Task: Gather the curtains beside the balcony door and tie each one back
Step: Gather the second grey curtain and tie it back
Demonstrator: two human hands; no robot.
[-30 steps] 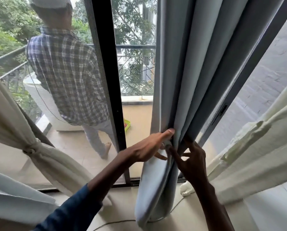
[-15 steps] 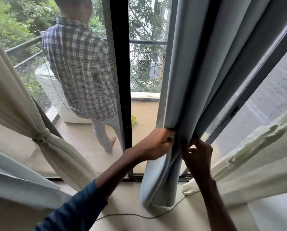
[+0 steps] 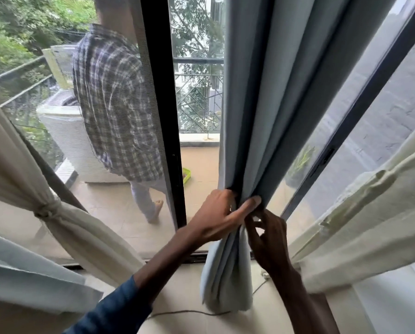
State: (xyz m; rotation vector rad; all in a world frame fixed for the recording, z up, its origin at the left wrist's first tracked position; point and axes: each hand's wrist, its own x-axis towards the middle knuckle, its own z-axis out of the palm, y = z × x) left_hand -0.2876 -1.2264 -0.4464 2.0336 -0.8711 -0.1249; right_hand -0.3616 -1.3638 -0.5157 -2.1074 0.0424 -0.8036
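A pale blue curtain point(image 3: 269, 97) hangs in the middle, its folds pinched together at waist height. My left hand point(image 3: 219, 216) wraps around the bunched folds from the left, index finger stretched across them. My right hand point(image 3: 269, 239) grips the same bunch from the right, just below. Under my hands the curtain's tail point(image 3: 225, 283) hangs down to the floor. A cream curtain point(image 3: 64, 222) at the left is tied back with a knot point(image 3: 47, 209). Another cream curtain point(image 3: 360, 225) hangs loose at the right.
The black balcony door frame point(image 3: 164, 112) stands left of the blue curtain. Beyond the mesh a person in a checked shirt point(image 3: 116, 104) stands on the balcony beside a white tub point(image 3: 69, 138). A thin cord point(image 3: 184, 312) lies on the floor below the curtain.
My left hand has closed further around the blue folds, its index finger now reaching across to the right. My right hand has moved in under it. The bunch is tighter.
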